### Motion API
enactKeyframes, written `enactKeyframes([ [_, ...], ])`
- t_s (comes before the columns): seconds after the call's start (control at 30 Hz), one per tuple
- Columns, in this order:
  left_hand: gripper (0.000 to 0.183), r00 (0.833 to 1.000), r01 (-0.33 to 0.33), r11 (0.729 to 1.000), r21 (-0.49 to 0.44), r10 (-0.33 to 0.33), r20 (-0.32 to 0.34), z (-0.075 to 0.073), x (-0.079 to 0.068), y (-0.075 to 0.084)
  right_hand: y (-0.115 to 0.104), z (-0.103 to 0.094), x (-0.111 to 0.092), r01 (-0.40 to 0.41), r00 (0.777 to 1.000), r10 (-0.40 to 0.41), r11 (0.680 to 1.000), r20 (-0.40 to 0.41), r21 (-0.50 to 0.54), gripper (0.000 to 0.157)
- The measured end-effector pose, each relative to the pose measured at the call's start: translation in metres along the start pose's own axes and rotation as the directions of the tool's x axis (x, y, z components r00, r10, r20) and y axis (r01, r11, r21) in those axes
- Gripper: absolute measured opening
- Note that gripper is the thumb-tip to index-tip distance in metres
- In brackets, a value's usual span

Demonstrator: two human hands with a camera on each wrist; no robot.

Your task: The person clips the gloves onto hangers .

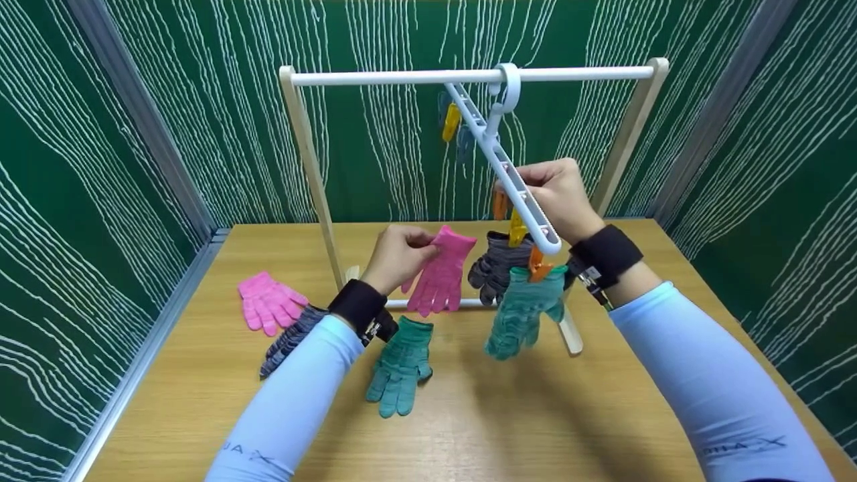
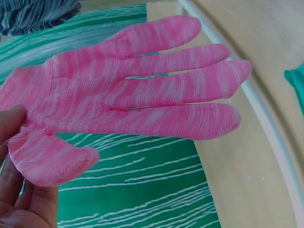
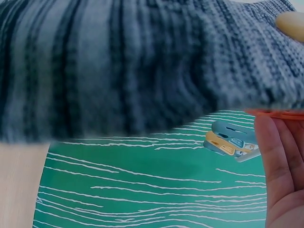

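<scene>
A pink knit glove (image 1: 443, 271) hangs fingers down from my left hand (image 1: 402, 253), pinched near its cuff; in the left wrist view its fingers (image 2: 180, 85) spread across the picture. Behind the pale blue hanger (image 1: 492, 148), my right hand (image 1: 559, 197) pinches an orange clothespin (image 1: 500, 204) that hangs from the bar. Nearer the hanger's front end, a yellow clothespin (image 1: 517, 229) holds a dark grey glove (image 1: 495, 264). An orange clip (image 1: 539, 265) at the tip holds a green glove (image 1: 525, 311). The grey knit (image 3: 118, 66) fills much of the right wrist view.
A white rail (image 1: 402, 78) on wooden posts carries the hanger. More clothespins, one yellow (image 1: 451, 122), hang at its far end. On the table (image 1: 221, 415) lie a pink glove (image 1: 269, 302), a grey glove (image 1: 288, 345) partly behind my left arm, and a green glove (image 1: 402, 368).
</scene>
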State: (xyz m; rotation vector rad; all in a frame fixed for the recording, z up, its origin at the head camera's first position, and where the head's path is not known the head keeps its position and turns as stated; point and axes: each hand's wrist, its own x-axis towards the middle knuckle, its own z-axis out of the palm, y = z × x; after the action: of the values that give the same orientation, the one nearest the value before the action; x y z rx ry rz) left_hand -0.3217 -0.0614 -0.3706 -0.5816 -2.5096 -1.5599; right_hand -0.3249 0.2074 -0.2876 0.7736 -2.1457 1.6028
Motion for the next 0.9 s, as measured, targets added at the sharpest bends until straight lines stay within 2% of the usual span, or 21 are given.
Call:
enactKeyframes([
  [0.43, 0.012, 0.992, -0.12, 0.989, -0.087, 0.118, -0.036, 0.01, 0.004, 0.011, 0.0, 0.0, 0.0, 0.012, 1.0, -0.012, 1.0, -0.002, 0.006, 0.011],
  [0.7, 0.013, 0.986, -0.153, 0.986, -0.071, 0.147, -0.076, 0.016, 0.008, 0.013, 0.001, -0.001, -0.001, -0.01, 1.0, 0.01, 1.0, -0.008, 0.007, 0.01],
  [0.9, 0.011, 0.984, -0.154, 0.985, -0.073, 0.146, -0.099, 0.022, 0.011, 0.019, 0.0, 0.0, -0.002, -0.017, 1.0, 0.017, 1.0, -0.025, 0.011, 0.012],
])
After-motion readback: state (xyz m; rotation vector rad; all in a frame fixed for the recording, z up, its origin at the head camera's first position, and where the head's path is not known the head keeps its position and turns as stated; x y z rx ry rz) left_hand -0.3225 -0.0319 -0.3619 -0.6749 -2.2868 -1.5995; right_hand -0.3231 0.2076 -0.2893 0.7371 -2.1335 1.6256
